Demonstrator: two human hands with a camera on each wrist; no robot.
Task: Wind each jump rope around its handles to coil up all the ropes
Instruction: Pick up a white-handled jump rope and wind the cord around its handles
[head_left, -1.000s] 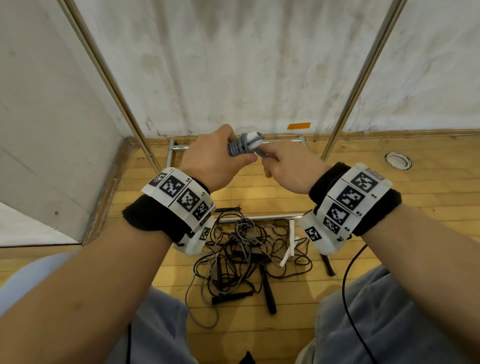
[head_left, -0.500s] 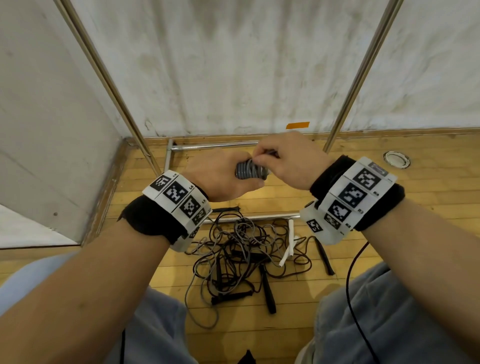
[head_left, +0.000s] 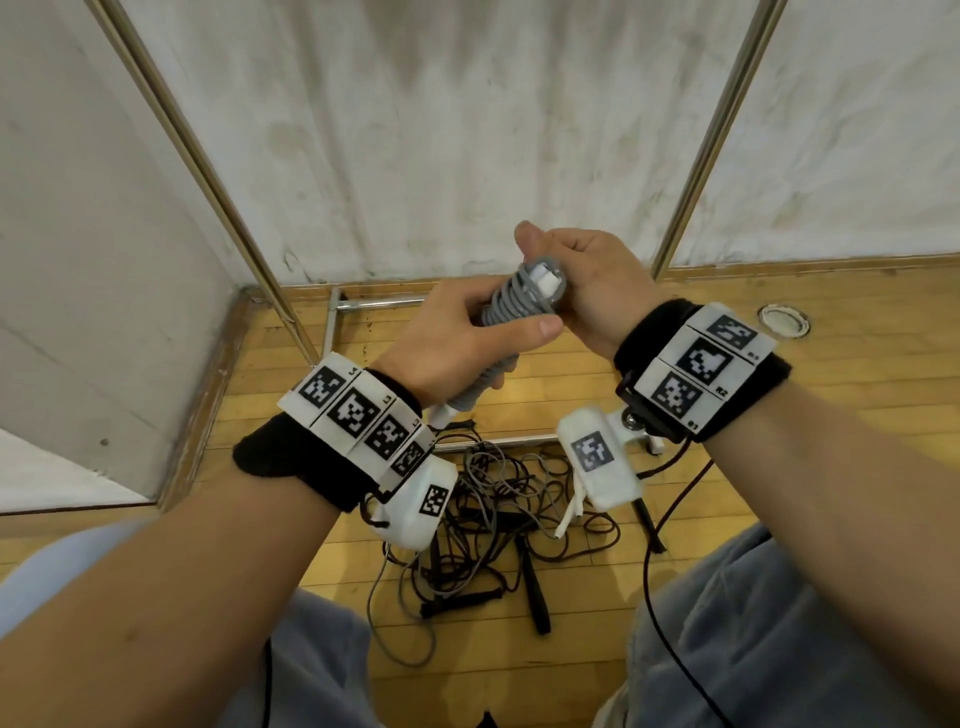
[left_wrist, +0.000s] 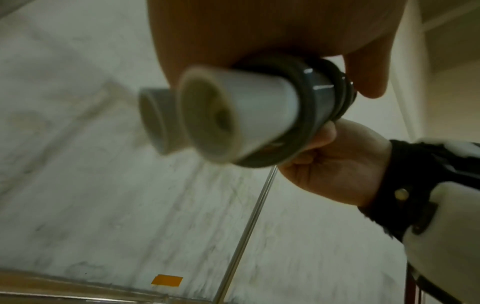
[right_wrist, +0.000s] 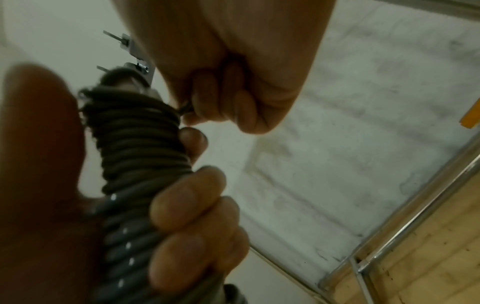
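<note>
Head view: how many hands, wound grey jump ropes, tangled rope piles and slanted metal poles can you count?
hands: 2 (left hand, right hand)
wound grey jump rope: 1
tangled rope pile: 1
metal poles: 2
Total: 6

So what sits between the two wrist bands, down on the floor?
Head view: on the wooden floor between them lies a tangle of uncoiled jump ropes with black handles. Above it, both hands grip the grey coiled rope.

Two hands (head_left: 457, 338), one wound rope (head_left: 511, 304).
</note>
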